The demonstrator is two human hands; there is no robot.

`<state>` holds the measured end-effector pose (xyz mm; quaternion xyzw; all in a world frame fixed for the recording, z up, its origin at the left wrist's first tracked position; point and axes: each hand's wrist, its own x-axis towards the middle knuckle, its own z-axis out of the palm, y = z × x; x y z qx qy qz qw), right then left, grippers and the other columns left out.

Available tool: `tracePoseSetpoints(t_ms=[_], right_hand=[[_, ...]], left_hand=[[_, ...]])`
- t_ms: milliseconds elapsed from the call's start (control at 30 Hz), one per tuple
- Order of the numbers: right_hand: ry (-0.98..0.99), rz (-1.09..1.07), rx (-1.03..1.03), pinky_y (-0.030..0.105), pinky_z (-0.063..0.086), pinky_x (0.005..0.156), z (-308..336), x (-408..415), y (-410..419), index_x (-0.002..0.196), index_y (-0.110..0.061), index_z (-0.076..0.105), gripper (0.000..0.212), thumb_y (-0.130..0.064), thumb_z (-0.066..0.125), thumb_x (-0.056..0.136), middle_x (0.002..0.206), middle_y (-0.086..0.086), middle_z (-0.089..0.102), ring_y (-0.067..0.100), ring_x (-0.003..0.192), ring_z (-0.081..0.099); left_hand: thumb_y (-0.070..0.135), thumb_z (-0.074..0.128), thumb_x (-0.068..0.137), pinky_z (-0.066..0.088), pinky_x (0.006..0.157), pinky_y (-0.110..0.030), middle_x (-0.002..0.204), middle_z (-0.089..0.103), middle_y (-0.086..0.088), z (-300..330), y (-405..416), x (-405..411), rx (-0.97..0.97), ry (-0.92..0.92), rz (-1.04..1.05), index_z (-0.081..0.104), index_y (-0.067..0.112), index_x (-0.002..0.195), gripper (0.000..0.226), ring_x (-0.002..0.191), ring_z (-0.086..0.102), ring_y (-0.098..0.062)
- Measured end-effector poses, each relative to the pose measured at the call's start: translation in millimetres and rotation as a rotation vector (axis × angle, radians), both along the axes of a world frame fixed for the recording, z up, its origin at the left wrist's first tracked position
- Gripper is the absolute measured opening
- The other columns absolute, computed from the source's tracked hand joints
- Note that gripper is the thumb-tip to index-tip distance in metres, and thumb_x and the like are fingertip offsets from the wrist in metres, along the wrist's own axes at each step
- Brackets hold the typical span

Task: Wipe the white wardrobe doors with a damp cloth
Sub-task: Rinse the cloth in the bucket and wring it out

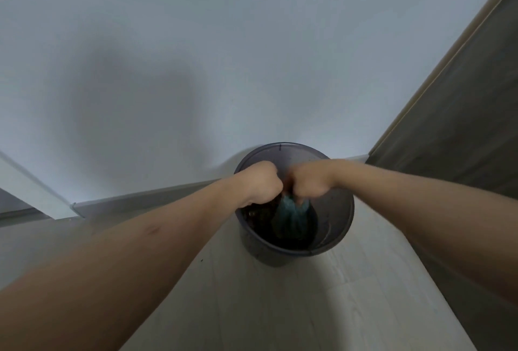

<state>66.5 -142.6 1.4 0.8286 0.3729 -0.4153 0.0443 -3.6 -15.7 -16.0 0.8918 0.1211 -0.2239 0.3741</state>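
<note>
No readable text, label, brand, number or sign is showing anywhere in this view.
</note>
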Motion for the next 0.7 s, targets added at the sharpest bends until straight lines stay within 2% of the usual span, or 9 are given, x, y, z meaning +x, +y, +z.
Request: tracePoseSetpoints(t_ms=[67,167,267,333,433,500,567,600,700], right_hand=[[0.055,-0.178,0.193,0.034,0.057,0.069,34.5,8.0,-20.0,0.085,-0.013,0.068,0.012,-0.001,0.065,0.084,0.084,0.01,0.066,0.024,0.075,0.069],[0.275,-0.435,0.477,0.037,0.06,0.073,67.6,5.1,-43.3,0.084,-0.01,0.071,0.021,0.006,0.057,0.083,0.086,0.015,0.069,0.02,0.079,0.067],[0.363,-0.653,0.585,0.042,0.061,0.071,75.2,-1.6,-54.0,0.094,-0.005,0.066,0.013,0.0,0.056,0.087,0.096,0.017,0.071,0.029,0.086,0.07],[0.09,-0.528,0.423,0.041,0.062,0.066,65.8,-10.2,-49.8,0.092,-0.003,0.064,0.011,-0.013,0.062,0.088,0.091,0.015,0.067,0.03,0.083,0.068],[-0.334,-0.115,-0.031,0.03,0.045,0.056,45.3,-21.8,-30.7,0.074,-0.011,0.058,0.03,-0.037,0.071,0.084,0.073,0.004,0.058,0.026,0.072,0.058],[-0.352,-0.056,-0.109,0.029,0.046,0.064,21.4,-25.4,-14.4,0.087,-0.01,0.063,0.035,-0.043,0.074,0.083,0.083,0.005,0.064,0.026,0.077,0.058],[-0.288,-0.129,0.046,0.032,0.053,0.077,-1.3,-25.5,-2.6,0.117,-0.01,0.061,0.05,-0.036,0.08,0.078,0.104,0.007,0.069,0.026,0.09,0.064],[-0.253,-0.152,0.15,0.03,0.053,0.075,-9.4,-21.6,1.0,0.121,-0.012,0.057,0.051,-0.027,0.08,0.077,0.104,0.005,0.07,0.023,0.088,0.065],[-0.237,-0.066,0.126,0.028,0.051,0.062,-19.9,2.2,9.8,0.099,-0.007,0.066,0.02,-0.005,0.066,0.079,0.081,0.007,0.069,0.021,0.068,0.063]], left_hand=[[0.006,0.067,0.083,0.053,0.068,-0.037,0.123,0.063,-0.01,-3.8,0.0,2.8,-0.059,0.126,-0.086,0.058,0.018,0.13,0.049,0.103,0.06,-0.033],[0.02,0.081,0.082,0.051,0.093,-0.054,0.142,0.057,0.0,-8.6,-3.9,3.6,-0.17,0.256,-0.182,0.053,0.03,0.14,0.066,0.13,0.048,-0.031],[0.018,0.071,0.092,0.055,0.093,-0.054,0.137,0.061,-0.001,-14.2,-9.4,5.3,-0.264,0.198,-0.117,0.059,0.021,0.136,0.046,0.126,0.053,-0.025],[0.011,0.061,0.098,0.061,0.083,-0.048,0.121,0.069,-0.007,-14.7,-11.6,6.5,-0.24,0.151,-0.049,0.065,0.012,0.126,0.028,0.107,0.067,-0.026],[0.01,0.056,0.1,0.063,0.067,-0.039,0.107,0.071,-0.018,-9.0,-12.3,5.9,0.058,0.097,-0.105,0.065,0.001,0.117,0.022,0.087,0.074,-0.031],[0.015,0.059,0.098,0.063,0.065,-0.041,0.097,0.072,-0.021,-4.5,-13.0,2.2,0.203,0.072,-0.163,0.066,0.0,0.114,0.023,0.079,0.074,-0.035],[0.013,0.064,0.092,0.061,0.064,-0.04,0.08,0.071,-0.017,-1.6,-12.5,-0.5,0.282,0.01,-0.208,0.069,-0.001,0.102,0.017,0.072,0.072,-0.034],[0.012,0.063,0.091,0.058,0.063,-0.036,0.078,0.07,-0.015,0.2,-12.6,-2.2,0.328,-0.032,-0.216,0.071,-0.001,0.099,0.017,0.074,0.071,-0.032],[0.007,0.056,0.091,0.051,0.068,-0.033,0.098,0.073,-0.016,5.3,-8.1,-5.7,0.341,-0.123,-0.149,0.071,0.001,0.104,0.021,0.091,0.07,-0.031]])
